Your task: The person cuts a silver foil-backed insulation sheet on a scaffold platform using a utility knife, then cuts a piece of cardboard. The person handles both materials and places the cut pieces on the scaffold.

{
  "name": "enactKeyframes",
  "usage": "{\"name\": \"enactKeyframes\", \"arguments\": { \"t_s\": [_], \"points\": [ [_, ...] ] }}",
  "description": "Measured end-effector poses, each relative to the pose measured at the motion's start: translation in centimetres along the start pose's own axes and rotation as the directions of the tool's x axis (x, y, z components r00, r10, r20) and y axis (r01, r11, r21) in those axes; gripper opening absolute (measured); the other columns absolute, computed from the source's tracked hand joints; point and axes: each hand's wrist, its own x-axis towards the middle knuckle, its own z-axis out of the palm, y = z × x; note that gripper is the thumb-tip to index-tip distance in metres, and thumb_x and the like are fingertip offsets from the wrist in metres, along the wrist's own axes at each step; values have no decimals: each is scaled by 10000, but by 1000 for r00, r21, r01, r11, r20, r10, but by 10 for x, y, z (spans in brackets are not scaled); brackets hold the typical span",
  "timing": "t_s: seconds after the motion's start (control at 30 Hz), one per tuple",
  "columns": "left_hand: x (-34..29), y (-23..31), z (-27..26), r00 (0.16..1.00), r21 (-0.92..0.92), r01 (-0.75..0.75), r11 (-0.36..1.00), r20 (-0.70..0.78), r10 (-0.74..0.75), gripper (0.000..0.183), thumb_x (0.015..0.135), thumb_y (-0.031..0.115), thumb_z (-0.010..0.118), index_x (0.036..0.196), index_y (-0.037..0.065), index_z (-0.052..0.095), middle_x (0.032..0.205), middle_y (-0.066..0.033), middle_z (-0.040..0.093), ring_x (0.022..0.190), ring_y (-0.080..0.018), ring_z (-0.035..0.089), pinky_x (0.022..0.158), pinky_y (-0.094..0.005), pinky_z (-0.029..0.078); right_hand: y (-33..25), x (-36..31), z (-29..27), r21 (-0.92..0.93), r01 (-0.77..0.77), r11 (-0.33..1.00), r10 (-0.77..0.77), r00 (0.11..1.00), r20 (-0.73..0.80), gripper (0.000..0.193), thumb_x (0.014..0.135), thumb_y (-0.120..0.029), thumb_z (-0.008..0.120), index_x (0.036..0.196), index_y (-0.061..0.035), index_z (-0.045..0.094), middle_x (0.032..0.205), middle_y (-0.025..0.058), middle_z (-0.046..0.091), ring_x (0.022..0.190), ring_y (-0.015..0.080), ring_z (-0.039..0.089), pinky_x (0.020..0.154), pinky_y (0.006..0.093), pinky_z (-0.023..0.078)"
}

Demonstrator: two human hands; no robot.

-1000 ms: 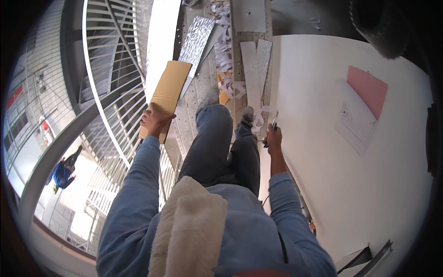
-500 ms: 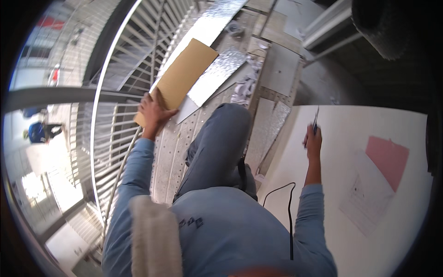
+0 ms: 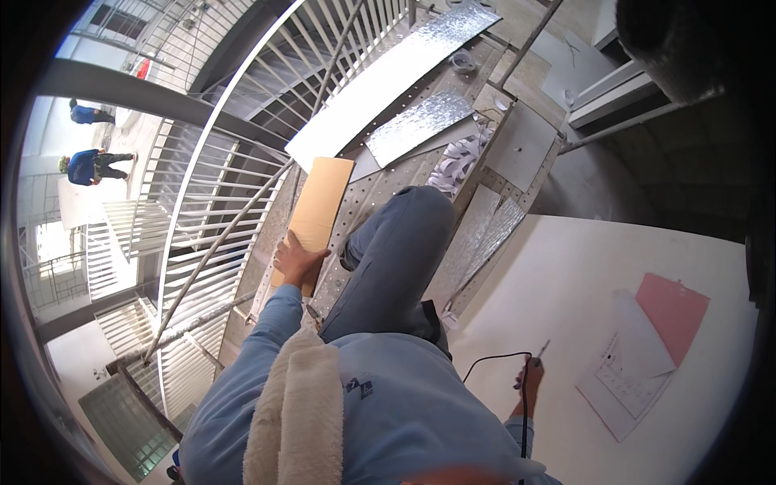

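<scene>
My left hand [image 3: 299, 260] grips the lower part of a long tan board [image 3: 323, 194], thumb at its right edge and fingers across its face. Whether the board rests on the perforated platform [image 3: 327, 283] or is held just above it, I cannot tell. In my right hand [image 3: 529, 376] is a slim pointed tool [image 3: 544, 348], its kind too small to make out. That hand is over the large white panel [image 3: 501, 283] at my right, and a black cord [image 3: 495, 356] passes in front of it.
Foil-faced strips [image 3: 420, 125] and a long shiny panel [image 3: 380, 81] lie ahead, near a roll of tape [image 3: 461, 62] and curled white scraps [image 3: 457, 162]. White railings [image 3: 218, 186] run along the left. A pink folder [image 3: 675, 311] and papers [image 3: 626, 372] lie at right. People [image 3: 85, 166] stand beyond the railings.
My left hand has drawn the tan board nearer and turned it more upright in view. My right hand has come back toward my body with the tool. The view has shifted.
</scene>
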Motion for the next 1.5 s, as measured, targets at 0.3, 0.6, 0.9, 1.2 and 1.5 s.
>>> {"name": "enactKeyframes", "arguments": {
  "t_s": [0.3,0.6,0.9,1.2,1.5],
  "points": [
    [-47,-5,-3,1000,-150,-18,989,2,19,1288,627,722,824,1630,146,256,1550,-272,382,1441,-443,387,1130,-629,333,-69,56,-143,-121,151,981,-134,981,142,307,957,-352,640,1158,-121,640,878,24,595,647,143,522,522,316,439],
    [-63,6,39,997,-88,-2,996,73,9,1363,606,759,822,1618,60,234,1522,-300,442,1417,-447,437,1137,-534,400,-95,-24,-193,50,210,976,-216,962,169,361,987,-374,623,1172,-70,687,846,32,624,667,143,543,562,319,484],
    [-81,47,45,994,110,-48,993,107,36,1296,590,720,845,1599,153,263,1518,-274,397,1415,-462,398,1127,-615,345,-116,-19,-175,146,147,978,-179,956,231,223,994,-208,628,1181,-89,654,1157,51,682,900,179,655,737,323,471],
    [-69,188,42,962,63,-255,965,114,247,1282,622,675,844,1612,123,244,1507,-305,392,1414,-497,379,1135,-616,328,-114,-13,-173,131,14,991,-37,983,181,230,994,-180,613,1191,-73,664,1174,67,683,927,218,666,757,361,499],
    [-47,311,9,920,105,-348,932,231,318,1226,624,643,848,1568,109,278,1451,-312,425,1377,-490,411,1133,-601,309,-127,-17,-175,126,-278,952,241,938,251,231,1008,-176,600,1206,-72,657,1201,68,675,943,263,675,719,416,522]
  ]
}}
